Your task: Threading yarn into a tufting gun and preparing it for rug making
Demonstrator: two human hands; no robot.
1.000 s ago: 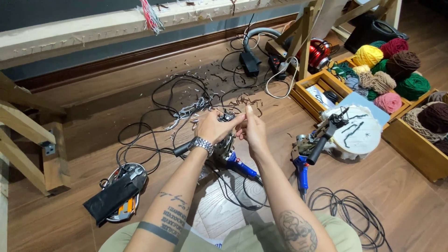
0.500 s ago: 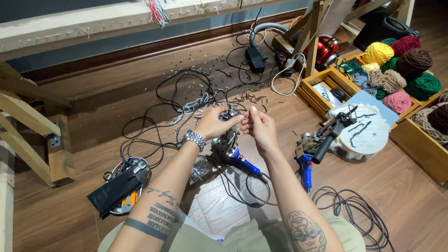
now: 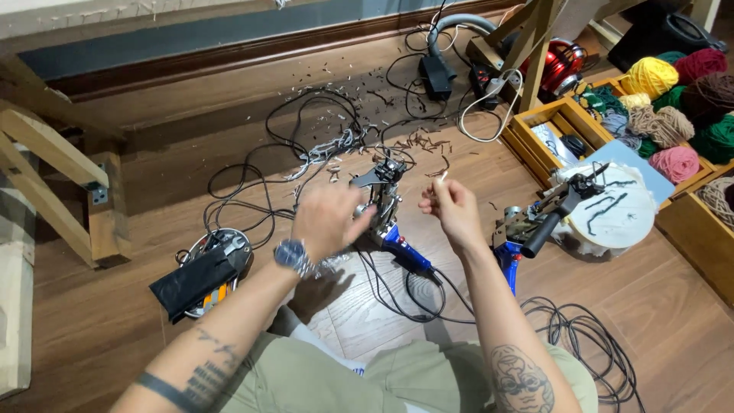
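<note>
The left hand (image 3: 330,218) is curled against the metal body of the blue-handled tufting gun (image 3: 388,222), which stands on the wooden floor (image 3: 153,321) right in front of the person's knees. Just right of the gun, the right hand (image 3: 453,210) is closed, fingertips pinched on a small pale piece (too small to identify). Further right of the gun, wooden crates (image 3: 535,122) hold yarn balls (image 3: 650,76) in yellow, red, green and pink.

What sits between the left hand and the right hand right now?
In the head view, the upright metal head of the blue-handled power tool stands between the left hand, which touches it, and the raised right hand, with wooden floor behind.
</note>
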